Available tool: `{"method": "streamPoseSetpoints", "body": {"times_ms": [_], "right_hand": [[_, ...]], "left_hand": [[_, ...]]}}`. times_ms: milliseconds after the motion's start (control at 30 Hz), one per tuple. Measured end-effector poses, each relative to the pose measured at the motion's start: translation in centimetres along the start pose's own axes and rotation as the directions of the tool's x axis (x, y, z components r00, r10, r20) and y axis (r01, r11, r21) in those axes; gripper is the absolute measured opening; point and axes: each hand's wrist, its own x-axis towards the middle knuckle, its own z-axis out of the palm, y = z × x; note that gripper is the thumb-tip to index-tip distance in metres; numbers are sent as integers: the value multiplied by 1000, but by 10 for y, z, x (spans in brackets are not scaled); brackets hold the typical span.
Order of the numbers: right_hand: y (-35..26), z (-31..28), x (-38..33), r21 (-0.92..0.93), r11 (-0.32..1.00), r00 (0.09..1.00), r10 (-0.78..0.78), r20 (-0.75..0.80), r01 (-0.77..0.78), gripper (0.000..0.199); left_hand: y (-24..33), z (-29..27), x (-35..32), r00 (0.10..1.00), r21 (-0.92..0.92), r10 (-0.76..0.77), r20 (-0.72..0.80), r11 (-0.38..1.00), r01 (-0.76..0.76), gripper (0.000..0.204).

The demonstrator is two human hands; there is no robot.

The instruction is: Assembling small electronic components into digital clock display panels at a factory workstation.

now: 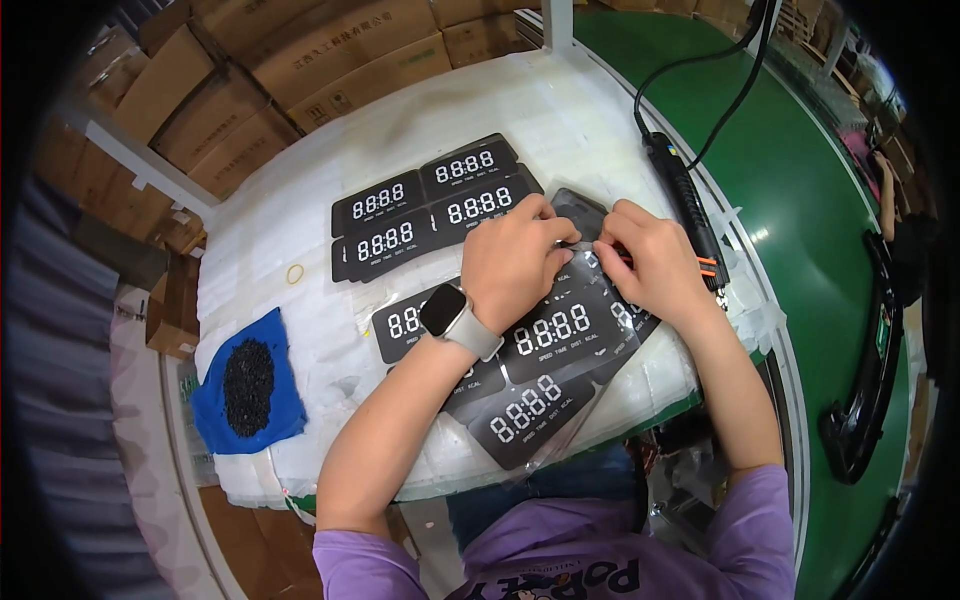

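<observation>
Head view: both hands' fingers, left hand (pixel 515 262) and right hand (pixel 650 262), pinch one black display panel (pixel 585 215).

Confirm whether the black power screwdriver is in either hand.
No: the black power screwdriver lies on the white table beyond the right hand, untouched.

Just one view here, a head-worn fisheye looking steeply down, pretty close over the white surface (pixel 300 230). The wearer's forearms come in from the bottom edge, and straight lines bow out near the rim.
</observation>
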Motion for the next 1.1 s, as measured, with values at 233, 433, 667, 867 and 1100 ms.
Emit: {"method": "streamPoseSetpoints", "body": {"times_ms": [233, 433, 667, 867, 1100], "right_hand": [[-5, 4, -1, -106, 988, 992, -114, -46, 109, 14], [-9, 4, -4, -276, 957, 995, -69, 74, 87, 28], [-4, -3, -5, -213, 971, 990, -92, 102, 112, 27], [-9, -10, 4, -69, 998, 987, -1, 160, 12, 25], [-40, -6, 13, 300, 908, 955, 268, 125, -294, 38]], "left_hand": [[5, 3, 3, 996, 52, -87, -19, 995, 87, 9], [-4, -25, -7, 952, 111, 284, 117, 949, -297, 10], [-19, -128, -64, 938, -258, -34, 345, 957, 130, 8], [-56, -137, -124, 871, -530, -384, -306, 829, 179, 9], [-52, -127, -115, 789, -721, -473, -392, 690, 56, 19]]}}
